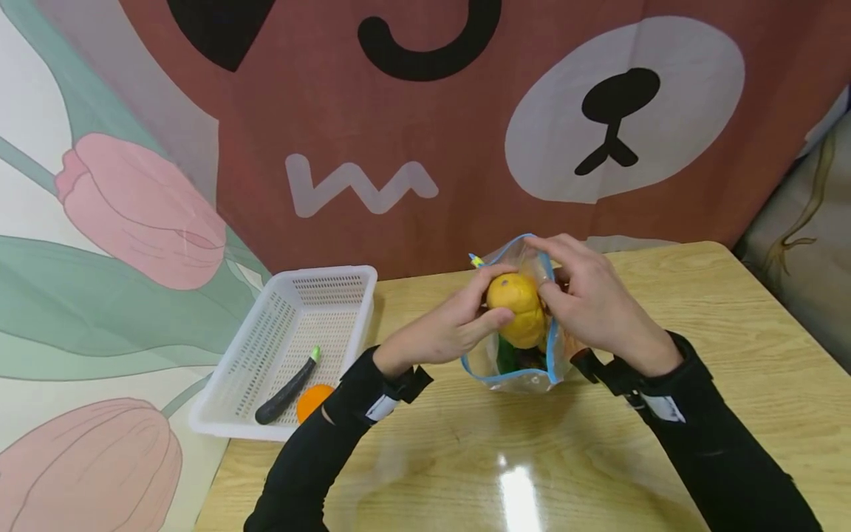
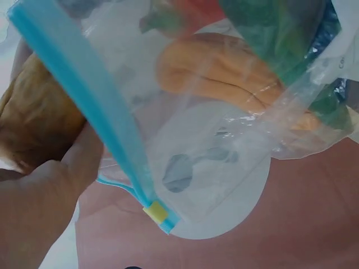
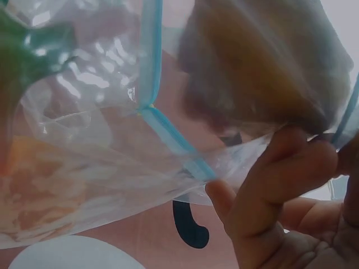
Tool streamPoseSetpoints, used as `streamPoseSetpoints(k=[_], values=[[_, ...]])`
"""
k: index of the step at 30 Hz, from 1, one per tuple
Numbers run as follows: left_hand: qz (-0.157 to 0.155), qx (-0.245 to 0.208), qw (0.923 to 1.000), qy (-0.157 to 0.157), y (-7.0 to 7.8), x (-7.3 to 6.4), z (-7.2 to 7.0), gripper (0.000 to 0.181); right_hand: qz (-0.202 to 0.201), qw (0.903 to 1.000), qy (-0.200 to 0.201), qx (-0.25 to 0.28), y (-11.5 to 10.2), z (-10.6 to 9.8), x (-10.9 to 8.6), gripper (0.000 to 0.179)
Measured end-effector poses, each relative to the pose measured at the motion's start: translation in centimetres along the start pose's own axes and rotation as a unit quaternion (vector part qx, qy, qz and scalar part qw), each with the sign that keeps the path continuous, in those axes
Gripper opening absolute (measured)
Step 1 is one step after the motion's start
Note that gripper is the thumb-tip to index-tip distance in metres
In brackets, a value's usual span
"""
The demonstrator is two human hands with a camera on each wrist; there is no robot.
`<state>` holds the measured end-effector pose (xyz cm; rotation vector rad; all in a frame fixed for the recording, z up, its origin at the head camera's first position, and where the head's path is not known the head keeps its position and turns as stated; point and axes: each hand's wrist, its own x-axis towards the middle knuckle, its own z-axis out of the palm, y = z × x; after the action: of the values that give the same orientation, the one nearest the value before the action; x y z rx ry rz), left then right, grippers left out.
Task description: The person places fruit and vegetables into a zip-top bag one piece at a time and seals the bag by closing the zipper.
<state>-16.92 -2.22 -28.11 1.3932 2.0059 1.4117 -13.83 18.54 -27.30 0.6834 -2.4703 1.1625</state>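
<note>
My left hand (image 1: 459, 318) grips a yellow, lobed fruit or vegetable (image 1: 517, 310), thumb in front and fingers behind, at the mouth of a clear zip bag (image 1: 525, 382). My right hand (image 1: 594, 295) pinches the bag's blue-edged rim on the right, holding the mouth wide. From the left wrist, the yellow piece (image 2: 36, 115) shows beside the blue zip strip, whose yellow slider (image 2: 156, 212) sits at one end. Inside the bag are a tan-orange elongated piece (image 2: 219, 70), a red piece with a green stem (image 2: 193, 14) and something dark green (image 2: 263, 33).
To the left stands a white perforated basket (image 1: 229, 384). It holds a dark eggplant (image 1: 287, 391) with a green tip and an orange round fruit (image 1: 312, 401), partly hidden by my left sleeve. A printed cloth (image 1: 465, 125) hangs behind the wooden table (image 1: 731, 355).
</note>
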Motion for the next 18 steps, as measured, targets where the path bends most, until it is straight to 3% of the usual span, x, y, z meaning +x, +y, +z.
streamPoseSetpoints(k=[5, 10, 18], values=[[-0.027, 0.059, 0.9976, -0.025, -0.4, 0.2, 0.3, 0.045, -0.008, 0.9999, 0.005, -0.004, 0.0, 0.0, 0.1, 0.052], [-0.069, 0.128, 0.9877, -0.059, -0.7, 0.4, 0.4, 0.046, -0.016, 0.9998, 0.009, -0.004, 0.0, -0.1, 0.0, 0.052], [-0.056, 0.174, 0.9773, -0.106, -1.5, 1.0, 1.1, 0.037, -0.025, 0.9995, 0.015, -0.008, -0.1, -0.1, 0.0, 0.05]])
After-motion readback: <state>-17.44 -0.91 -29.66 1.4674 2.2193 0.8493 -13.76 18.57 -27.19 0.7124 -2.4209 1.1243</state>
